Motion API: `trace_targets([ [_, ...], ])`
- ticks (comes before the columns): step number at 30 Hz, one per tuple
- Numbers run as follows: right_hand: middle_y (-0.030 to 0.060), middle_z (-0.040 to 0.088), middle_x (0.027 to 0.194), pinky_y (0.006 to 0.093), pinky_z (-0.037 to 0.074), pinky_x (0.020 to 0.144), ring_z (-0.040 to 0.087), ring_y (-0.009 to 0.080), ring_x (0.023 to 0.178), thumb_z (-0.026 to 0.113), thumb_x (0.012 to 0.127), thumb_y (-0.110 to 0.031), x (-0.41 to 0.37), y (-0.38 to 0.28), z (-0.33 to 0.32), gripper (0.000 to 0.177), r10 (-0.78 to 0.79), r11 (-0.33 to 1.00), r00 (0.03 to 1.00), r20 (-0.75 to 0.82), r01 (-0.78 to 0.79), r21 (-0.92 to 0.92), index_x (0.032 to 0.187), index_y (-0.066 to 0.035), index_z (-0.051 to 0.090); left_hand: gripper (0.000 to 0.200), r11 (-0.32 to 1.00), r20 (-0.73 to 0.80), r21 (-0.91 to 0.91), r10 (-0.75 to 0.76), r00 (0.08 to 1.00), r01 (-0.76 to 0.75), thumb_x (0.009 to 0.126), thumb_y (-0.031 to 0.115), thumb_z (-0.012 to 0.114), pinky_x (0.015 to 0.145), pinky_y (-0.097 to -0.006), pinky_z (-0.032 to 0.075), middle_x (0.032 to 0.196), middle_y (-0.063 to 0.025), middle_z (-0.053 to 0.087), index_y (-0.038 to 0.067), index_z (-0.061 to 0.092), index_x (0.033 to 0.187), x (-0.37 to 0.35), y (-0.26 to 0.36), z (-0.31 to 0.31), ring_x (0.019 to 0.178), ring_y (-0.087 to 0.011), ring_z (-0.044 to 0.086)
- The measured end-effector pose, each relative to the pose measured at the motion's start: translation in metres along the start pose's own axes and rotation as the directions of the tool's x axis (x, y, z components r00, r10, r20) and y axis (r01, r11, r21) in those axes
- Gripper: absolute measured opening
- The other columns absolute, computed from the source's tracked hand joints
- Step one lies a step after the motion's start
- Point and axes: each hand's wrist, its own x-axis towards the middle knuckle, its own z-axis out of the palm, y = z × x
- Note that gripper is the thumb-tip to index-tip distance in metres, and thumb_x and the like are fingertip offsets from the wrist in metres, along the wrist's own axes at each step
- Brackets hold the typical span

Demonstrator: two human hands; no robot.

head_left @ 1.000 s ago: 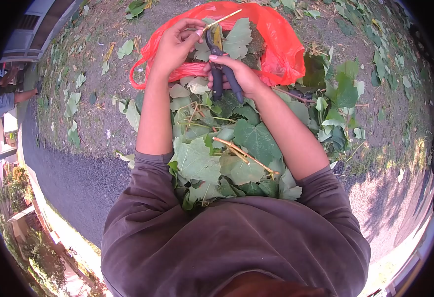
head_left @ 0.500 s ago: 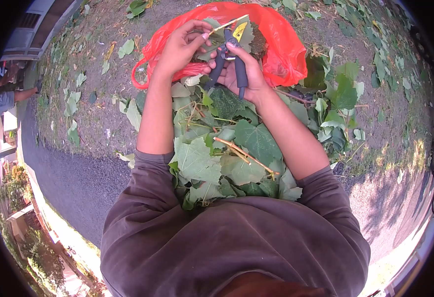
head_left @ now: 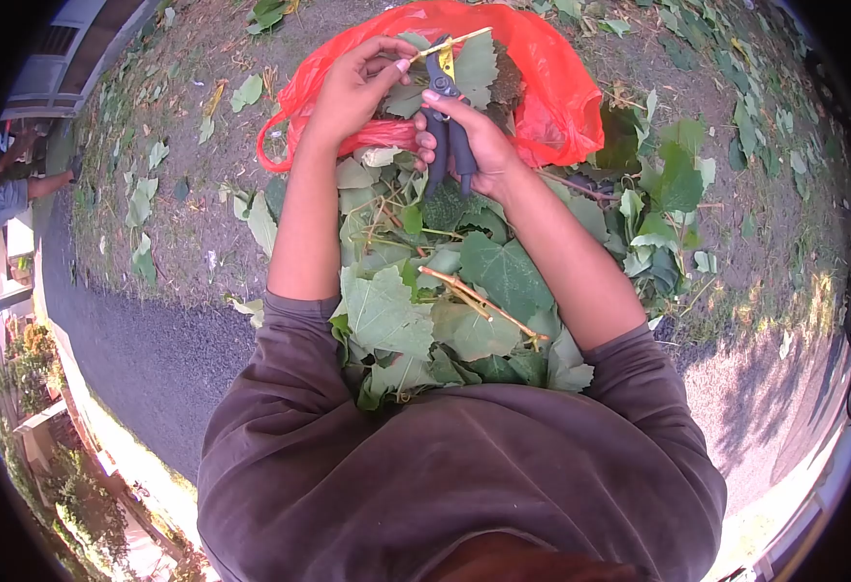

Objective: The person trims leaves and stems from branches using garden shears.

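Note:
Over the mouth of a red plastic bag (head_left: 556, 107), my left hand (head_left: 355, 89) pinches a thin pale cut stem (head_left: 456, 43) between thumb and fingers. My right hand (head_left: 469, 136) is wrapped round pruning shears (head_left: 447, 126) with dark handles and a yellow mark near the blade. The handles are squeezed close together, and the shears' tip meets the stem just right of my left fingertips. Green leaves (head_left: 474, 73) show behind the shears in the bag. Below my hands, a heap of large lobed leaves (head_left: 386, 315) fills my lap, with a brown forked twig (head_left: 483, 306) on top.
More leafy cuttings (head_left: 673, 189) lie to the right of the bag. Loose leaves are scattered over the bare soil (head_left: 202, 145). Grey asphalt (head_left: 134, 359) runs along the left, where another person's leg (head_left: 47, 184) shows at the edge.
The shears have turned more upright and shifted slightly left, their tip now at the stem. The handles have closed together in my right hand. My left hand stays nearly in place.

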Motion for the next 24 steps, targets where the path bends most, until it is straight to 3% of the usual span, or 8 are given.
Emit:
trace_targets([
  [4,0.0006,0.062,0.08,0.0363,0.056,0.073,0.06,0.0142,0.068,0.063,0.104,-0.046,-0.001,0.0,0.003,0.038,0.011,0.999,0.996,-0.092,-0.016,-0.044,0.096,-0.009,0.062,0.026,0.998,-0.096,0.008,0.063,0.993,-0.063,0.104,0.013,0.067,0.071,-0.0232,0.044,0.101,0.0002,0.072,0.003,0.068,0.127,0.002,0.0,-0.004,0.09,-0.005,0.062],
  [7,0.0031,0.064,0.081,0.0386,0.058,0.076,0.064,0.0169,0.071,0.062,0.104,-0.045,-0.002,0.0,0.004,0.038,0.009,0.998,0.995,-0.102,-0.014,-0.057,0.097,-0.007,0.063,0.024,0.991,-0.212,-0.096,0.07,0.975,-0.092,0.103,0.013,0.068,0.068,-0.0222,0.043,0.099,0.0,0.072,0.003,0.07,0.126,0.002,0.007,-0.009,0.087,-0.0053,0.062],
  [12,0.013,0.072,0.103,0.0422,0.058,0.095,0.073,0.0258,0.093,0.061,0.103,-0.041,-0.002,0.002,0.006,0.04,0.033,0.997,0.996,-0.085,-0.04,-0.073,0.111,-0.002,0.066,0.022,0.993,-0.193,0.072,0.105,0.976,-0.093,0.102,0.014,0.071,0.068,-0.0219,0.045,0.088,0.0015,0.072,0.002,0.073,0.121,0.001,0.002,-0.01,0.077,-0.0053,0.06],
  [16,0.0143,0.072,0.109,0.0415,0.057,0.098,0.073,0.0268,0.099,0.06,0.103,-0.043,-0.004,0.002,0.004,0.045,0.011,0.996,0.998,-0.058,-0.016,-0.083,0.114,0.0,0.067,0.023,0.977,-0.135,0.208,-0.013,0.991,0.041,0.099,0.013,0.072,0.07,-0.0245,0.048,0.094,-0.0029,0.076,0.005,0.076,0.12,-0.006,0.016,-0.02,0.08,-0.0064,0.062],
  [18,0.0145,0.072,0.107,0.0418,0.057,0.098,0.073,0.0273,0.1,0.058,0.102,-0.047,-0.005,0.001,0.006,0.05,0.03,0.996,0.997,-0.065,-0.036,-0.088,0.116,0.0,0.068,0.023,0.88,-0.118,0.475,0.044,0.992,0.017,0.101,0.014,0.069,0.07,-0.024,0.048,0.083,0.0,0.071,0.005,0.075,0.122,-0.014,0.037,-0.021,0.077,-0.0048,0.06],
  [22,0.0146,0.072,0.107,0.0416,0.057,0.099,0.073,0.0279,0.1,0.056,0.103,-0.05,-0.005,0.001,0.008,0.053,0.037,0.995,0.998,-0.055,-0.042,-0.092,0.117,0.0,0.068,0.025,0.86,-0.184,0.498,-0.025,0.983,0.115,0.094,0.014,0.073,0.073,-0.0301,0.052,0.089,-0.0056,0.076,0.008,0.079,0.117,-0.027,0.064,-0.031,0.078,-0.0107,0.066],
  [24,0.0146,0.072,0.106,0.0413,0.056,0.098,0.073,0.0285,0.1,0.054,0.103,-0.05,-0.004,0.001,0.007,0.054,0.023,0.995,0.999,-0.04,-0.027,-0.097,0.12,0.0,0.067,0.023,0.771,-0.236,0.633,0.102,0.967,0.073,0.095,0.014,0.072,0.076,-0.0313,0.055,0.093,-0.0064,0.078,0.007,0.08,0.116,-0.029,0.072,-0.03,0.079,-0.0127,0.068],
])
